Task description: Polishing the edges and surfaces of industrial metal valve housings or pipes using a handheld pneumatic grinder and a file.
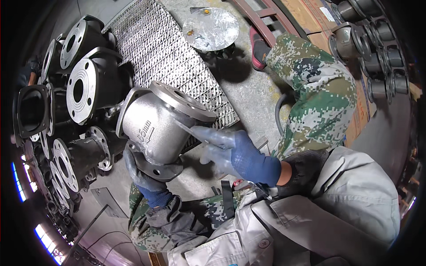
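A silvery metal valve body (153,128) with round flanges rests tilted at the near end of the metal mesh, one flange facing up. My gloved left hand (144,177) is closed round the edge of its lower flange, fingers partly hidden beneath the casting. My gloved right hand (230,150) is beside the valve body's right side, index finger stretched toward it and the other fingers curled. A slim grey pointed tip shows past that finger, close against the casting; it looks like a thin tool, its rest hidden by the hand.
Several dark flanged castings (82,91) are stacked at the left, more castings (350,42) at the far right. Expanded metal mesh (155,44) stretches away ahead. A round stained stool (211,29) stands beyond it. My camouflage-trousered leg (319,93) is bent on the right, near cardboard (361,111).
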{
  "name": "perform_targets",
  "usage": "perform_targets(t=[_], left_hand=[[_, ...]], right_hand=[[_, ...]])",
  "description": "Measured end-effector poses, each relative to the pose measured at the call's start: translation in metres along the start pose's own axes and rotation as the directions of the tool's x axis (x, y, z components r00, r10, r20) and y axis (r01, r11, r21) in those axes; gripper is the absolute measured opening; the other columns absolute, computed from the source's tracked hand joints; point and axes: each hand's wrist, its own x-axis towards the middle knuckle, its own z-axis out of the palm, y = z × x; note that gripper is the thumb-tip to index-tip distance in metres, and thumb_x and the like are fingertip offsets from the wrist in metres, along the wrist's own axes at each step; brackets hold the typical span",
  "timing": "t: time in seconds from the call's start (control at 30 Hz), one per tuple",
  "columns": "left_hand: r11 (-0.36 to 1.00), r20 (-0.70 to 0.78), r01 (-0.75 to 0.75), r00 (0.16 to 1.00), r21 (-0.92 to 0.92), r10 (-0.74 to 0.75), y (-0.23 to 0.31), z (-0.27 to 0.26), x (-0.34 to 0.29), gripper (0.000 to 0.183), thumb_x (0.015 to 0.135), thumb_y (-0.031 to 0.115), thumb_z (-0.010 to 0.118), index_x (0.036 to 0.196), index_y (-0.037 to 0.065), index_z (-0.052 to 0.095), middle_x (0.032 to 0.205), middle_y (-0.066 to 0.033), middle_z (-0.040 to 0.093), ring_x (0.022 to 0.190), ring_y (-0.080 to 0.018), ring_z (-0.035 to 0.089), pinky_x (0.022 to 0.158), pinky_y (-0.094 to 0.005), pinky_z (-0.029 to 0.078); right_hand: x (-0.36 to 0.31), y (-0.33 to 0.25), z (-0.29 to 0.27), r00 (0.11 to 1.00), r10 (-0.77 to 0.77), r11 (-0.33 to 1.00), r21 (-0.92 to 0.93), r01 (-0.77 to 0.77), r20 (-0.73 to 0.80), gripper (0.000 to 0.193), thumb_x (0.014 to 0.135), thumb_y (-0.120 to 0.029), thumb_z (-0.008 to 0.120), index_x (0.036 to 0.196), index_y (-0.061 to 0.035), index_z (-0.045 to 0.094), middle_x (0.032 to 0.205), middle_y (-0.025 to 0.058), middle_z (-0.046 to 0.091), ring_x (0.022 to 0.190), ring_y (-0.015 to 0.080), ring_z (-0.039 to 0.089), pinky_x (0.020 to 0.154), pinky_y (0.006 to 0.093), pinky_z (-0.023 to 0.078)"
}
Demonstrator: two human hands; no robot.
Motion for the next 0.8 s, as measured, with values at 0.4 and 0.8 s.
perform_targets(t=[0.4,0.8], left_hand=[[0.982,0.057,0.145,0.989,-0.12,-0.139,0.009,0.01,-0.005,0.07,0.098,0.054,0.038,0.147,0.005,0.032,0.149,-0.0134,0.037,0.133,-0.0314,0.039,0.11,-0.0496,0.032],[0.991,0.057,0.108,0.993,-0.079,-0.103,0.008,0.01,-0.005,0.068,0.1,0.05,0.036,0.148,0.003,0.03,0.149,-0.0137,0.037,0.133,-0.028,0.04,0.11,-0.0468,0.034]], right_hand=[[-0.001,-0.007,0.003,0.996,-0.044,0.997,-0.062,0.039,-0.079,0.048,0.096,-0.004,0.051,0.144,-0.004,0.043,0.104,0.0054,0.065,0.083,0.0054,0.055,0.073,0.0212,0.048],[0.019,0.004,0.0,0.977,-0.191,0.978,-0.103,0.182,-0.092,0.041,0.098,-0.005,0.047,0.139,-0.0032,0.05,0.086,-0.0071,0.053,0.073,0.0009,0.042,0.066,0.0177,0.041]])
